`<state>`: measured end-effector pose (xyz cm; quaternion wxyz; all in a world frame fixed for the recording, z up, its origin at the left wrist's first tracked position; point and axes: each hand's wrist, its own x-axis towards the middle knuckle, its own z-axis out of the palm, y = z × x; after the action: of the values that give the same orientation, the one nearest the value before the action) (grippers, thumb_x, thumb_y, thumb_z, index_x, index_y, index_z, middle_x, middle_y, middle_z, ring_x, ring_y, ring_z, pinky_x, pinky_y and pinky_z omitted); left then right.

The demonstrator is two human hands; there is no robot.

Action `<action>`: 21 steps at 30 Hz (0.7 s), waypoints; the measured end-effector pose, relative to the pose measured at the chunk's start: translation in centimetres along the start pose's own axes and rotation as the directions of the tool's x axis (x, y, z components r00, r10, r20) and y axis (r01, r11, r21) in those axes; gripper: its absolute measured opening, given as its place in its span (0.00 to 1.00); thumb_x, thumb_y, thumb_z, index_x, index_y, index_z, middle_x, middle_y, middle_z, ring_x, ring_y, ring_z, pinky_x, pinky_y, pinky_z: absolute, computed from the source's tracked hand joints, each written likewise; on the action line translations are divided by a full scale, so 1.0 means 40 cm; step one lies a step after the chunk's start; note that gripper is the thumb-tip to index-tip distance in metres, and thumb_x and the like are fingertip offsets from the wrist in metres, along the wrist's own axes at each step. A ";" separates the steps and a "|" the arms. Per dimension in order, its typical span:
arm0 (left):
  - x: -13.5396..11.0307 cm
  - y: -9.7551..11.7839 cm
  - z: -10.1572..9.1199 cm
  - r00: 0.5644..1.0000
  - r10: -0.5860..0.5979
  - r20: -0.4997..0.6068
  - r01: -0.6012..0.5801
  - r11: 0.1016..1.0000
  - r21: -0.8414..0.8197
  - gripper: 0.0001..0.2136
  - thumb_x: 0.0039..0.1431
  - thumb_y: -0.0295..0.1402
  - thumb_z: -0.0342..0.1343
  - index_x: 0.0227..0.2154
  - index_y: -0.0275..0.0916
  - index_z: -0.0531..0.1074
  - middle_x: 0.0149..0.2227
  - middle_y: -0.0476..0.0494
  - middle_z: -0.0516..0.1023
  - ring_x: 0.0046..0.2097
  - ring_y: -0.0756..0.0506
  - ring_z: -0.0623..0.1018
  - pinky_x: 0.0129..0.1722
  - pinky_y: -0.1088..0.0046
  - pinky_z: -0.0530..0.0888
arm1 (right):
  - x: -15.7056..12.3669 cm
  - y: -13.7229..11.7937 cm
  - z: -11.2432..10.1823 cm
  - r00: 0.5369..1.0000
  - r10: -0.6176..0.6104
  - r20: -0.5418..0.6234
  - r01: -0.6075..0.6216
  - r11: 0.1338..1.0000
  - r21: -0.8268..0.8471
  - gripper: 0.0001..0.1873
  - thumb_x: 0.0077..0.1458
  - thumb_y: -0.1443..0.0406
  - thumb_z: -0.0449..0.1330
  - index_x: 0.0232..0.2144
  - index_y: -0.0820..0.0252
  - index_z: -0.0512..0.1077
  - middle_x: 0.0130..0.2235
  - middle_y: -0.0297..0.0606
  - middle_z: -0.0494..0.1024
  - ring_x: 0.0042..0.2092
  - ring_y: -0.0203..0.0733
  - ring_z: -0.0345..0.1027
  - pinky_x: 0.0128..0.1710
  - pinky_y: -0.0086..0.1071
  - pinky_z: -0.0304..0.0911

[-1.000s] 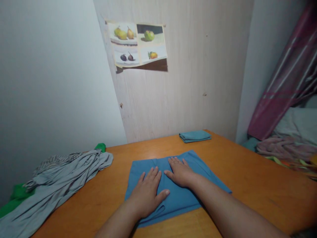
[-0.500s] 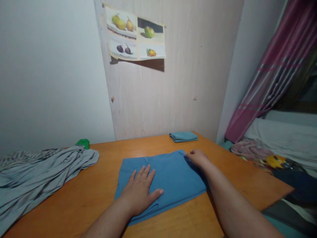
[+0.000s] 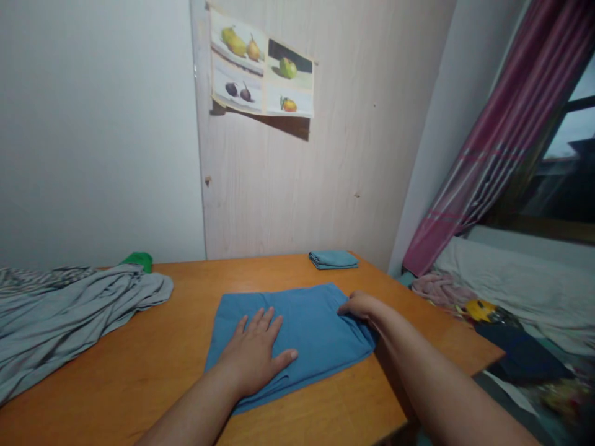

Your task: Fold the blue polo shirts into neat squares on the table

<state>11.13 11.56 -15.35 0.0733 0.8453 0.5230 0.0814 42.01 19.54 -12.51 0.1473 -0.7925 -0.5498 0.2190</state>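
Note:
A folded blue cloth (image 3: 311, 337) lies on the wooden table in front of me, its layers showing along the near edge. My left hand (image 3: 255, 358) rests flat on its left half, palm down with the fingers spread. At the right edge, the fingers of my right hand (image 3: 361, 305) are closed on the fabric, which creases beside them. The undersides of those fingers are partly hidden. What kind of garment or cloth it is does not show.
Behind the blue cloth, a small folded teal cloth (image 3: 333, 259) sits at the table's (image 3: 186, 334) far edge. Crumpled grey fabric (image 3: 93, 306) covers the left side, with a green item (image 3: 141, 261) behind it. Beyond the right edge are piled fabrics (image 3: 525, 356).
My right hand has slid down along the cloth's right edge and in over it, and the fabric there now puckers. The left hand stays flat. My view has turned slightly right.

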 end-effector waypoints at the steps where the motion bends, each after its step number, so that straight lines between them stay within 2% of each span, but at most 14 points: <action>1: 0.000 0.001 0.000 1.000 0.001 0.000 -0.001 1.000 -0.002 0.45 0.57 0.68 0.35 0.69 0.41 0.55 0.72 0.36 0.46 0.72 0.33 0.46 0.69 0.43 0.44 | -0.003 -0.004 -0.003 1.000 0.003 0.017 -0.003 1.000 0.028 0.12 0.40 0.62 0.71 0.27 0.62 0.74 0.36 0.47 0.82 0.37 0.48 0.77 0.27 0.30 0.65; 6: -0.004 0.007 -0.006 1.000 -0.006 0.010 0.006 1.000 -0.005 0.44 0.58 0.66 0.37 0.69 0.40 0.55 0.72 0.36 0.46 0.72 0.33 0.46 0.68 0.43 0.44 | -0.036 -0.043 -0.019 0.995 -0.039 0.097 0.022 0.985 0.169 0.07 0.49 0.62 0.62 0.29 0.61 0.74 0.30 0.40 0.81 0.29 0.42 0.75 0.22 0.27 0.64; 11: -0.005 0.011 -0.009 1.000 -0.004 0.009 0.004 1.000 -0.020 0.43 0.59 0.65 0.38 0.69 0.40 0.55 0.72 0.36 0.45 0.72 0.32 0.45 0.68 0.42 0.44 | -0.093 -0.150 -0.011 0.962 -0.244 0.121 0.213 0.952 0.219 0.12 0.47 0.69 0.60 0.37 0.60 0.74 0.31 0.35 0.81 0.29 0.39 0.74 0.24 0.26 0.65; 16: -0.006 0.010 -0.008 1.000 0.011 -0.009 -0.012 0.999 -0.048 0.43 0.59 0.65 0.39 0.69 0.40 0.56 0.72 0.35 0.46 0.72 0.31 0.45 0.68 0.41 0.44 | -0.137 -0.253 0.059 0.916 -0.383 0.119 0.376 0.924 0.074 0.17 0.40 0.72 0.63 0.37 0.60 0.74 0.34 0.36 0.80 0.34 0.40 0.74 0.28 0.25 0.63; 19: -0.009 0.014 -0.012 1.000 0.011 -0.012 -0.012 0.998 -0.066 0.43 0.59 0.65 0.40 0.69 0.41 0.56 0.72 0.35 0.47 0.72 0.31 0.46 0.68 0.41 0.44 | -0.147 -0.278 0.115 0.898 -0.414 0.145 0.421 0.907 -0.016 0.18 0.38 0.71 0.65 0.37 0.60 0.75 0.35 0.37 0.80 0.36 0.43 0.74 0.30 0.27 0.63; 21: -0.012 0.016 -0.014 1.000 0.011 -0.014 -0.012 0.997 -0.075 0.42 0.59 0.64 0.41 0.69 0.41 0.56 0.72 0.35 0.48 0.72 0.31 0.46 0.68 0.41 0.44 | -0.147 -0.281 0.143 0.896 -0.413 0.164 0.425 0.904 -0.049 0.18 0.38 0.70 0.66 0.37 0.61 0.74 0.33 0.39 0.79 0.35 0.44 0.74 0.28 0.28 0.63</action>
<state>11.36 10.89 -14.69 0.1010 0.8443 0.5152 0.1073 28.26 17.95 -10.99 0.1162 -0.6421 -0.7257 0.2180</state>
